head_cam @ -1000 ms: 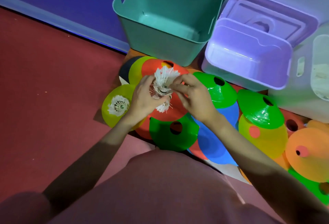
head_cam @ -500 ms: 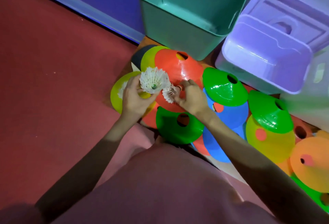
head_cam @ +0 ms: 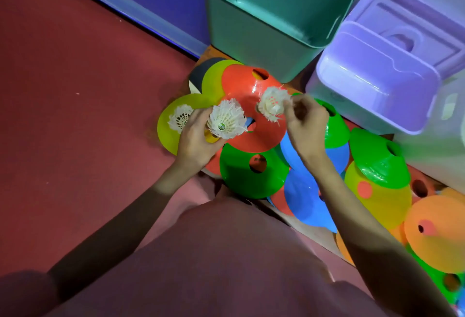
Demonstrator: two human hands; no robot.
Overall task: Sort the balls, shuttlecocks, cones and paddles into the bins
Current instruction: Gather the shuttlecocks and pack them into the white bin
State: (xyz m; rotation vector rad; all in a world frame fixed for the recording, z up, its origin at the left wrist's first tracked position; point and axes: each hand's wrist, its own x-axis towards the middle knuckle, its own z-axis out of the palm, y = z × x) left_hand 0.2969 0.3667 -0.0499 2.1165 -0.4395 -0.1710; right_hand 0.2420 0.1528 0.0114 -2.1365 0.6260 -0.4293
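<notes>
My left hand point(head_cam: 195, 138) holds a white feather shuttlecock point(head_cam: 227, 119) upright over the cones. My right hand point(head_cam: 305, 125) pinches a second white shuttlecock point(head_cam: 273, 104) by its feathers, lifted over the red cone point(head_cam: 247, 90). A third shuttlecock point(head_cam: 180, 118) lies on a yellow cone point(head_cam: 167, 129) at the left of the pile. Several flat cones in green, blue, yellow and orange overlap on the floor, among them a green one point(head_cam: 239, 178) just below my hands.
A teal bin point(head_cam: 251, 37) stands behind the cones, and nothing shows inside it. A lilac bin point(head_cam: 372, 90) with its lid behind it sits to the right, and a white bin point(head_cam: 432, 155) at the far right edge. Red floor spreads to the left.
The two shuttlecocks, held together a second ago, have come apart. My right hand has carried its shuttlecock up and to the right, away from my left hand.
</notes>
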